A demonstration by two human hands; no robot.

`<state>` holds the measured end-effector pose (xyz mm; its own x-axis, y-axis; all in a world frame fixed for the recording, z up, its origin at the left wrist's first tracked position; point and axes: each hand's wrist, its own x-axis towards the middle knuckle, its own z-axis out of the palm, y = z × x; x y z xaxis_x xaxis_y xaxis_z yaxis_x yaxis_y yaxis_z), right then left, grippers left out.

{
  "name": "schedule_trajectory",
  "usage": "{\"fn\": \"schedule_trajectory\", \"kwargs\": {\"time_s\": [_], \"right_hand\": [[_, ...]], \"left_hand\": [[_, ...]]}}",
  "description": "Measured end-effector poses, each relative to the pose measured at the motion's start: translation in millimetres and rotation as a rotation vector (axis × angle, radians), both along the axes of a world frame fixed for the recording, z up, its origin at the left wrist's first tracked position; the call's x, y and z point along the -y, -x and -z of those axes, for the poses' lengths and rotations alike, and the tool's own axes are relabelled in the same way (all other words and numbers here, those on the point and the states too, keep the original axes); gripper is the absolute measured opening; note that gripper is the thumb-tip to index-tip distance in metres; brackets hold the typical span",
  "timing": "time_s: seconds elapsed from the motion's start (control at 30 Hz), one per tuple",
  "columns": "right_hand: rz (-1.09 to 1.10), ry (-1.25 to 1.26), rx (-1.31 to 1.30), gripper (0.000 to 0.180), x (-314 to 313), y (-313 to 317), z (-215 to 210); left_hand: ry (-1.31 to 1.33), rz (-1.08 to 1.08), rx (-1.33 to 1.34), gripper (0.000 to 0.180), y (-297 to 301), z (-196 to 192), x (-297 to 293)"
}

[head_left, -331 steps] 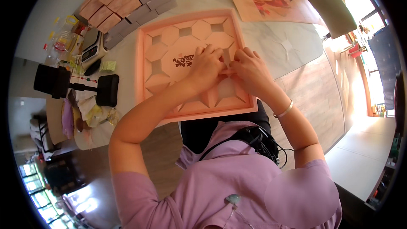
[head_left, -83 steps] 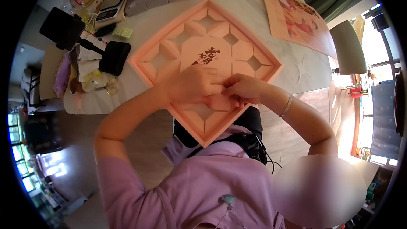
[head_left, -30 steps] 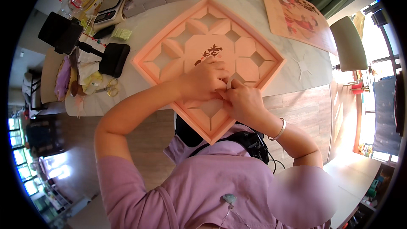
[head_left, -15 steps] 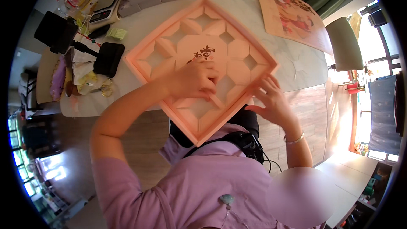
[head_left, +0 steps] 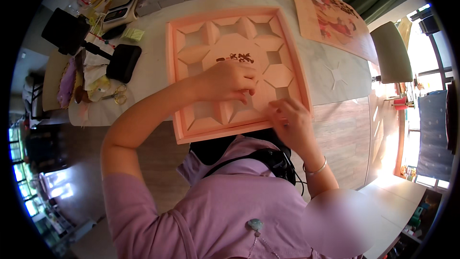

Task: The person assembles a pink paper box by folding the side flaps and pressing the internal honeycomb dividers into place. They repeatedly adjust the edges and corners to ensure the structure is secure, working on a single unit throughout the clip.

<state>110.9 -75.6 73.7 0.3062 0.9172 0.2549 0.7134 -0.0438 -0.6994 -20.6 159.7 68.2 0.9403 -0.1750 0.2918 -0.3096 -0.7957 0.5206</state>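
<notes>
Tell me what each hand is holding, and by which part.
Both hands are on the pink divided tray. The left hand presses on its folded dividers near the middle; the right hand grips its near right corner. Nothing is lifted.

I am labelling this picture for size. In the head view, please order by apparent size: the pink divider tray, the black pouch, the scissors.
1. Pink divider tray, by far the largest.
2. Black pouch.
3. Scissors, smallest, beside the pouch.

Bright daylight glares from the window at right; fisheye bends the black-rimmed edges; a blurred patch sits low right.
</notes>
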Motion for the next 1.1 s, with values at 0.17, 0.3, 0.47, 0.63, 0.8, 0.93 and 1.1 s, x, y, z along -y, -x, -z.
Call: {"fn": "schedule_trajectory", "kwargs": {"time_s": [0.17,0.3,0.47,0.63,0.8,0.93,1.1], "right_hand": [[0.162,0.184,0.235,0.020,-7.8,-16.2,0.2],[0.137,0.309,0.214,0.027,-17.8,-15.9,-4.2],[0.073,0.422,0.209,0.025,-25.6,-20.6,-1.1],[-0.009,0.317,-0.107,0.025,-29.9,-40.2,10.1],[0.012,0.676,-0.765,0.024,-41.1,-62.1,-1.8],[0.096,0.670,-1.376,0.021,-40.4,-65.8,5.2],[0.175,0.638,-1.528,0.013,-44.2,-49.3,8.5]], "left_hand": [[-0.105,0.095,0.079,0.029,-18.5,2.5,1.7],[-0.159,0.144,0.108,0.033,-25.9,12.0,-0.8],[-0.192,0.138,0.197,0.034,-24.1,15.6,-4.1],[-0.228,0.142,0.221,0.032,-23.6,17.6,-4.0],[-0.213,0.129,0.198,0.031,-22.3,16.8,-6.5],[-0.200,0.161,0.173,0.032,-24.0,17.8,-9.1],[-0.222,0.166,0.067,0.035,-23.2,5.2,-10.4]]}}
